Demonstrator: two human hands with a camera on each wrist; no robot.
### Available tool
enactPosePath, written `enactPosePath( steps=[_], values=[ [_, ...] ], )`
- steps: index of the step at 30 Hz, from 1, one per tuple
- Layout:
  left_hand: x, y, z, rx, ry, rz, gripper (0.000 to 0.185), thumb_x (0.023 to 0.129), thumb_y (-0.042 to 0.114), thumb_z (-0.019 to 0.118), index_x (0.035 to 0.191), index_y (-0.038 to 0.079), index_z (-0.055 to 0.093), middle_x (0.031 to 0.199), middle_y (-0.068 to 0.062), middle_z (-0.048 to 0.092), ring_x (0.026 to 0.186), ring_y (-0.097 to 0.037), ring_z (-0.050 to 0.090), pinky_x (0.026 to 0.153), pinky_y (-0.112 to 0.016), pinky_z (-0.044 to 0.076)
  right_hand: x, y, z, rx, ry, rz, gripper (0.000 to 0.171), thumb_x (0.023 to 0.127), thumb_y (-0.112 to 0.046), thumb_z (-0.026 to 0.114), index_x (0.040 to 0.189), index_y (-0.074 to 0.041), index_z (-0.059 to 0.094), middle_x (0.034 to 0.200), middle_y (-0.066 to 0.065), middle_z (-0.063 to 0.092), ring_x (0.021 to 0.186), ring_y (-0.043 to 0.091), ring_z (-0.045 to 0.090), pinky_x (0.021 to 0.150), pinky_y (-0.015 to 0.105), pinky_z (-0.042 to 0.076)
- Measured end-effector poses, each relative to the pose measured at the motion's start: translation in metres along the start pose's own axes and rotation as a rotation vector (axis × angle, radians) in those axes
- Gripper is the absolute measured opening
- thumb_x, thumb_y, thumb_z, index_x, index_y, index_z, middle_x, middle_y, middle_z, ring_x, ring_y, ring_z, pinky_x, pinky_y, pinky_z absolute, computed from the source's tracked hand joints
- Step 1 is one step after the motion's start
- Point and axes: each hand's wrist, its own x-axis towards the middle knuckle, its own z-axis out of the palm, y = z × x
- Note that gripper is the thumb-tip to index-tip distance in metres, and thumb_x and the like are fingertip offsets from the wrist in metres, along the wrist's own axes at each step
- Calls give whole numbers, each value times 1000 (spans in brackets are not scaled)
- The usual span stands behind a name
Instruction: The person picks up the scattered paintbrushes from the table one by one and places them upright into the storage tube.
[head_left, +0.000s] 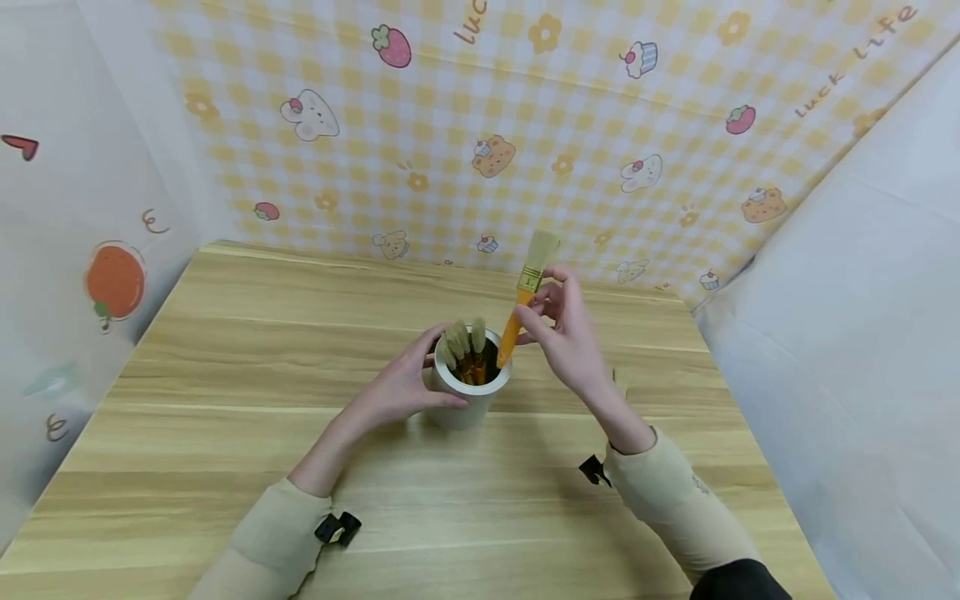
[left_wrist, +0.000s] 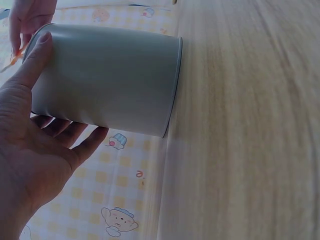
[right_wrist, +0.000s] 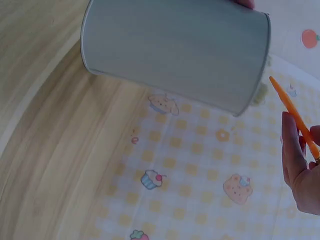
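Note:
A pale grey cylindrical cup [head_left: 459, 410] stands upright on the table, and several brushes [head_left: 463, 342] lean inside it with bristles up. My left hand [head_left: 401, 383] grips the cup from its left side, thumb at the front and fingers behind; the left wrist view shows the thumb near the rim. With thumb and fingers, my right hand [head_left: 572, 337] pinches a flat paintbrush [head_left: 528, 282] that has an orange handle and pale bristles. It is tilted, bristles up, and its handle end is at the cup's right rim; the right wrist view shows this orange handle [right_wrist: 291, 107] beyond the rim.
The wood-grain table [head_left: 225, 400] backs onto a yellow checked cloth [head_left: 442, 108] with cartoon prints. White sheets [head_left: 847, 275] hang at both sides. A pale bristle-like thing [head_left: 622, 380] on the table is partly hidden by the right forearm.

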Motion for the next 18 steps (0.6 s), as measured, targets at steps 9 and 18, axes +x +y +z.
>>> enactPosePath(
  steps=[9, 18],
  values=[
    [1, -1, 1, -12, -2, 4, 109, 74, 32, 94, 160, 32, 28, 161, -7, 42, 141, -44, 51, 116, -66, 42, -5, 11, 14, -231, -22, -123, 34, 100, -8, 65, 126, -4, 43, 95, 15, 67, 81, 22, 67, 65, 22, 56],
    [1, -5, 2, -23, 2, 25, 108, 74, 32, 95, 159, 31, 30, 158, -5, 45, 140, -42, 53, 116, -63, 43, -9, 17, 20, -328, -105, -186, 22, 101, -8, 65, 116, -3, 49, 96, 13, 72, 85, 20, 68, 76, 30, 60]
  ],
)
